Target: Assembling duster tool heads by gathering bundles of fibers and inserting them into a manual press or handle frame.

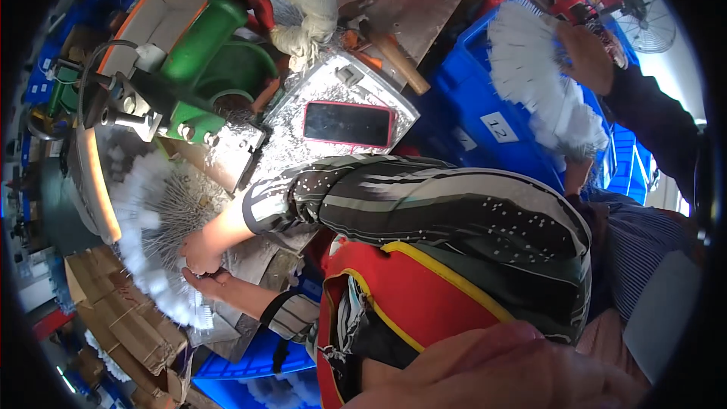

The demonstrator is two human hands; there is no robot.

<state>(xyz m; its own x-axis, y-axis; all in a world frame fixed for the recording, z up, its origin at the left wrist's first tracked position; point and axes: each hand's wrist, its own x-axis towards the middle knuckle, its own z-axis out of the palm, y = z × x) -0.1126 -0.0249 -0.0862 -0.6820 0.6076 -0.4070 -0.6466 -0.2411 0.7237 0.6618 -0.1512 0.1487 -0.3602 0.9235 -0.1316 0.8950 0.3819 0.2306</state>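
Thin metal wires with fluffy white bristle tips [140, 216] lie fanned out in a bundle at the left of the bench, tips outward. Over the inner, wire side of this fan my right hand [203, 251] is closed, its fingers bent. Just below it, my left hand [208, 285] has its fingertips pinched close to the right ones. Whatever lies between the fingers is too small and dark to make out. Above my hands stands a green machine [193, 117] with bolts and a metal block, near the fanned wires.
A phone [348, 123] lies on a shiny metal plate [303, 95]. Behind it is a wooden-handled tool [400, 64]. At right, a co-worker's hand [587, 57] touches white-tipped wires [530, 68] over a blue crate [473, 98]. Cardboard [125, 310] and another blue crate [250, 367] sit below.
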